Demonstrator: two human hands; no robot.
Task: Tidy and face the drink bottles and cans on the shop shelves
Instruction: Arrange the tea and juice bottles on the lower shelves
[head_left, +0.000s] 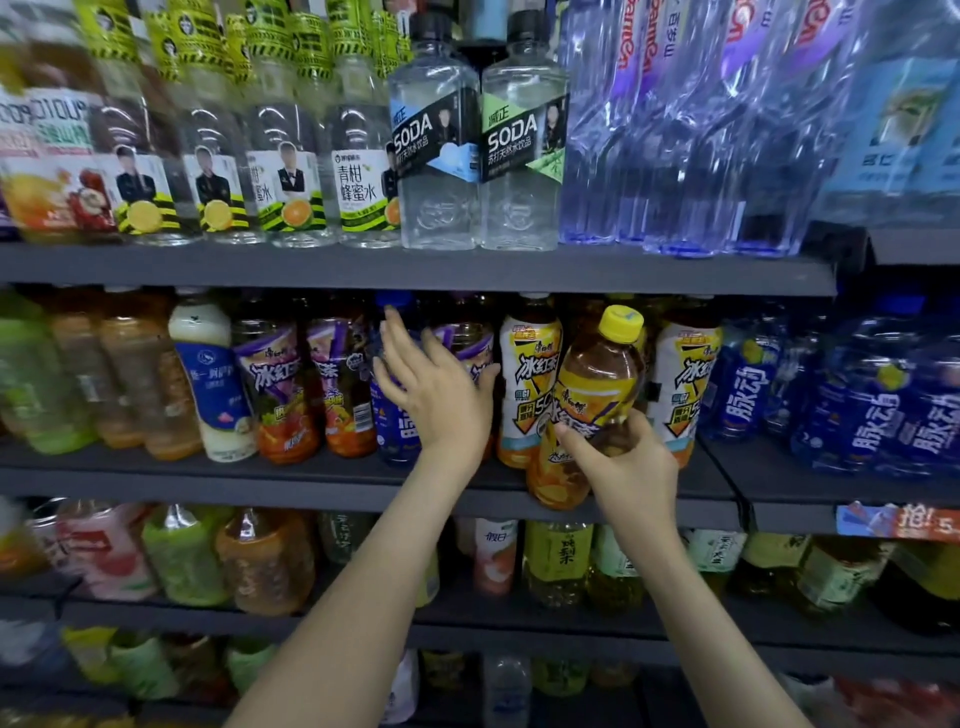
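Tea bottle (587, 400) leans left at the lip of the middle shelf (208, 475), our right hand (626, 467) wrapped round its lower half. Our left hand (441, 389) is spread, fingers straight, in front of the blue bottle (397, 431). We should stand the tea upright, slide it between the 2 white-label teas (527, 379) and turn its label forward, with the left hand bracing the neighbours.

At centre right of the frame, a yellow-capped tea bottle (592, 384) is gripped low down by the right hand (626, 467) and held tilted at the middle shelf's (260, 480) front edge. At centre, the left hand (439, 389) is stretched out, fingers straight, before a blue bottle (396, 428).
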